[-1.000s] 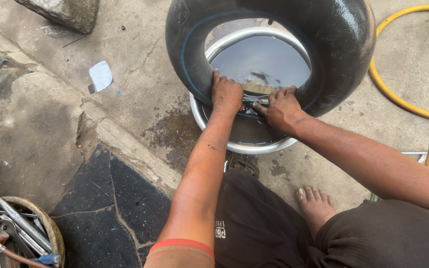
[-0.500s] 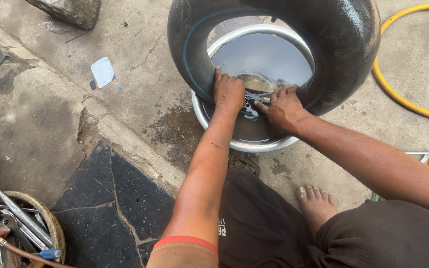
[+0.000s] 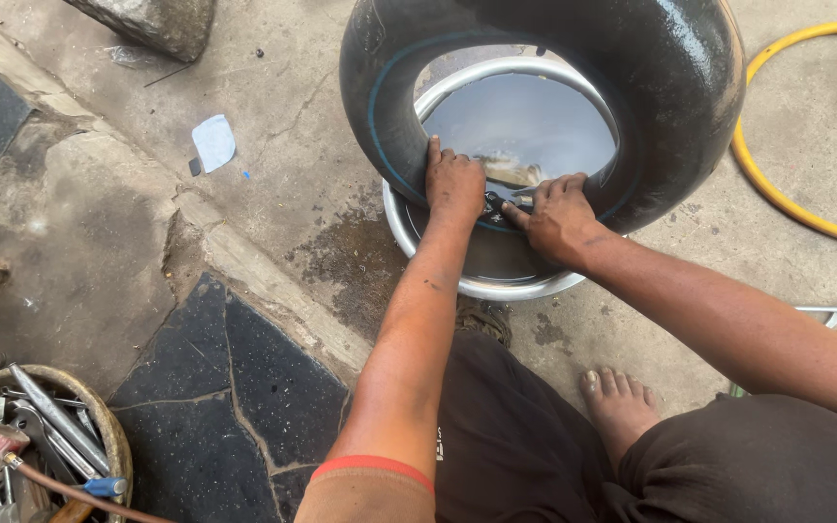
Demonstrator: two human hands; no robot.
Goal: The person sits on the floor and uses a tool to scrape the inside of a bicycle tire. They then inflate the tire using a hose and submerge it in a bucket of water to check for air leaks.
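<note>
Fingers of your left hand (image 3: 454, 182) lie together, pressed flat on the lower inner edge of a black inner tube (image 3: 544, 102). Your right hand (image 3: 556, 213) curls beside it, fingertips pinching something small and dark there. That tube stands upright in a water-filled metal basin (image 3: 481, 281) on concrete.
</note>
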